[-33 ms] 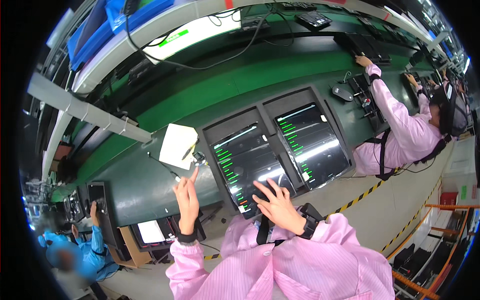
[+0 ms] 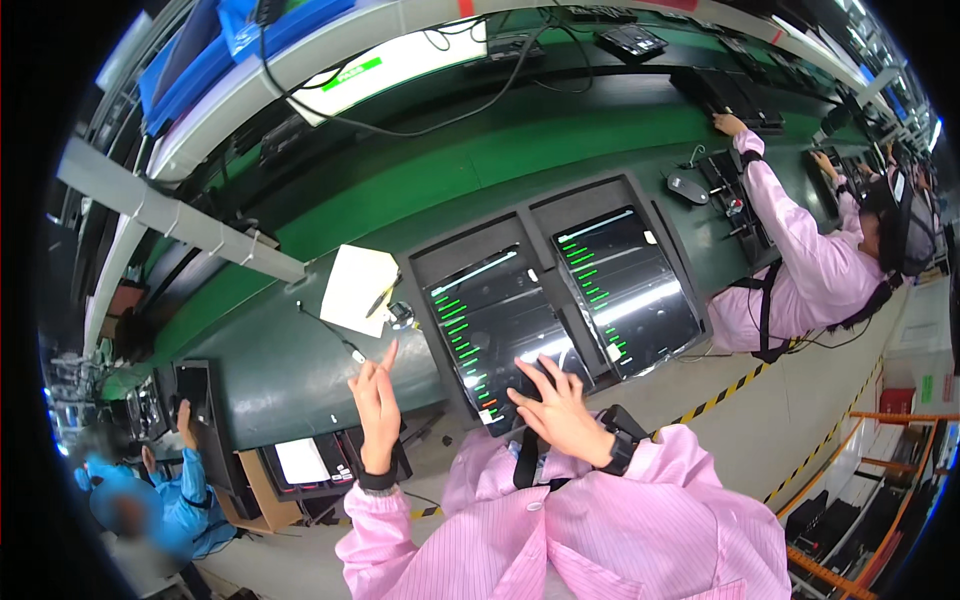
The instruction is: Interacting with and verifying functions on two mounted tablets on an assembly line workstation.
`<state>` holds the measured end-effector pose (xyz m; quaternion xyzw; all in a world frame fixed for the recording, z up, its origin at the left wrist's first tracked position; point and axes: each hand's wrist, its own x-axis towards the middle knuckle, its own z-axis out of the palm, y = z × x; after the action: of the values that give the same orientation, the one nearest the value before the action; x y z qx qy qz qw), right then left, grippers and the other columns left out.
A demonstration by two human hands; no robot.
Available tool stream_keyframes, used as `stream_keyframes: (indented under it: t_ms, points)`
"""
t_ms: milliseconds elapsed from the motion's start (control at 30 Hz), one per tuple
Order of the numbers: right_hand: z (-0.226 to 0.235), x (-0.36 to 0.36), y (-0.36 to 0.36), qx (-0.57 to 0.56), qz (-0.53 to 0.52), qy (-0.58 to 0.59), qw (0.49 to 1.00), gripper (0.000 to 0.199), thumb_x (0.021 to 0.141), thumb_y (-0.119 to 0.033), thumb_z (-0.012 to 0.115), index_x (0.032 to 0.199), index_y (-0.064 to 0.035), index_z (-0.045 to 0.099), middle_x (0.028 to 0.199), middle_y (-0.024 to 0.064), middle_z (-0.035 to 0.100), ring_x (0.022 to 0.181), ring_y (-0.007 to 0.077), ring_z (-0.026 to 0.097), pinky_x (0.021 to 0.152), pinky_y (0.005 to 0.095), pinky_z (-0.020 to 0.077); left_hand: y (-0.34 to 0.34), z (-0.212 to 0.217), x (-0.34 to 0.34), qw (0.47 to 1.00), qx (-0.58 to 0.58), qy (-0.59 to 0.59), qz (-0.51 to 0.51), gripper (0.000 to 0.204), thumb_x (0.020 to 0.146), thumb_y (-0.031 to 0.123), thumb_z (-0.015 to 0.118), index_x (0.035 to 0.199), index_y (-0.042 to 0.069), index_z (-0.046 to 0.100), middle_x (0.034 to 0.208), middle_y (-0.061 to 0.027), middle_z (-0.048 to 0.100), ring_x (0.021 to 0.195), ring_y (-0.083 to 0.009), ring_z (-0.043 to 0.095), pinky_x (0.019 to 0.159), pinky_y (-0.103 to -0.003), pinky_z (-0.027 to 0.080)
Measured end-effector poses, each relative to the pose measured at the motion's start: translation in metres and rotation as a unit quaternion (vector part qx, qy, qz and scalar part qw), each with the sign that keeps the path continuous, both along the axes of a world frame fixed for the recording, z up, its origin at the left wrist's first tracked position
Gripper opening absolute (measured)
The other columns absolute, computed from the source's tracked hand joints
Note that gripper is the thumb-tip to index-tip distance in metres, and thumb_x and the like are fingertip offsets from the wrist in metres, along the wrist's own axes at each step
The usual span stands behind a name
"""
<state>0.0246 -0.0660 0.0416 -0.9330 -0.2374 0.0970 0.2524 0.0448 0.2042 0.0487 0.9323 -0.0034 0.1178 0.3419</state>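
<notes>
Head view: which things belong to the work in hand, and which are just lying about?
Seemingly in use:
left screen, under the right hand
right screen
dark tray holding both

Seemingly just lying about:
yellow paper
dark pen on it
thin cable, near the left hand

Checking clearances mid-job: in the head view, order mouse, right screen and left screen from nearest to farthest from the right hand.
1. Left screen: under the right hand's fingers.
2. Right screen: ahead, to the right.
3. Mouse: farther ahead and right.
</notes>
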Motion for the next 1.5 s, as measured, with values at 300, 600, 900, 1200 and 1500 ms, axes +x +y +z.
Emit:
stream_keyframes:
  t_ms: [300, 600, 900, 1200, 1500]
  points:
    - [0.005, 0.044, -0.119, 0.092, -0.294, -0.199, 0.93, 0.029, 0.088, -0.017, 0.047, 0.113, -0.0046, 0.055, 0.126, 0.014, 0.045, 0.121, 0.0319, 0.036, 0.101, 0.0439, 0.023, -0.024, -0.042, -0.048, 0.986, -0.108, 0.088, 0.095, 0.037, 0.095, 0.023, 0.042, 0.125, 0.003, 0.051, 0.104, -0.0146, 0.06, 0.081, -0.0218, 0.051, 0.081, -0.032, 0.034]
    - [-0.094, 0.138, -0.258, 0.136, -0.335, -0.028, 0.932, 0.045, 0.099, -0.032, 0.032, 0.125, 0.0014, 0.046, 0.123, 0.0176, 0.048, 0.117, 0.0309, 0.043, 0.101, 0.0346, 0.0306, -0.078, -0.082, -0.014, 0.952, -0.225, 0.054, 0.198, 0.034, 0.093, 0.022, 0.051, 0.114, -0.005, 0.054, 0.075, -0.0101, 0.062, 0.062, -0.0106, 0.051, 0.056, -0.025, 0.041]
    - [-0.117, 0.14, -0.268, 0.255, -0.38, -0.004, 0.889, 0.045, 0.1, -0.03, 0.031, 0.121, 0.0055, 0.049, 0.117, 0.0141, 0.054, 0.112, 0.0225, 0.049, 0.097, 0.0292, 0.0336, -0.082, -0.083, -0.009, 0.938, -0.254, 0.055, 0.229, 0.031, 0.092, 0.02, 0.053, 0.111, -0.004, 0.055, 0.068, -0.0022, 0.054, 0.059, -0.006, 0.042, 0.05, -0.023, 0.034]
    - [-0.12, 0.135, -0.265, 0.24, -0.399, -0.011, 0.885, 0.05, 0.099, -0.034, 0.028, 0.122, 0.0055, 0.048, 0.124, 0.0154, 0.051, 0.117, 0.0248, 0.045, 0.1, 0.0298, 0.0306, -0.076, -0.085, 0.003, 0.937, -0.269, 0.052, 0.216, 0.03, 0.091, 0.018, 0.054, 0.11, -0.005, 0.055, 0.072, -0.0037, 0.057, 0.061, -0.0061, 0.045, 0.053, -0.022, 0.037]
    - [-0.118, 0.136, -0.263, 0.276, -0.411, 0.008, 0.869, 0.048, 0.099, -0.033, 0.03, 0.122, 0.0055, 0.049, 0.121, 0.0145, 0.053, 0.115, 0.0218, 0.047, 0.099, 0.0291, 0.0308, -0.077, -0.084, 0.001, 0.939, -0.261, 0.055, 0.219, 0.032, 0.091, 0.019, 0.054, 0.111, -0.006, 0.054, 0.072, -0.0039, 0.056, 0.061, -0.0063, 0.045, 0.053, -0.022, 0.036]
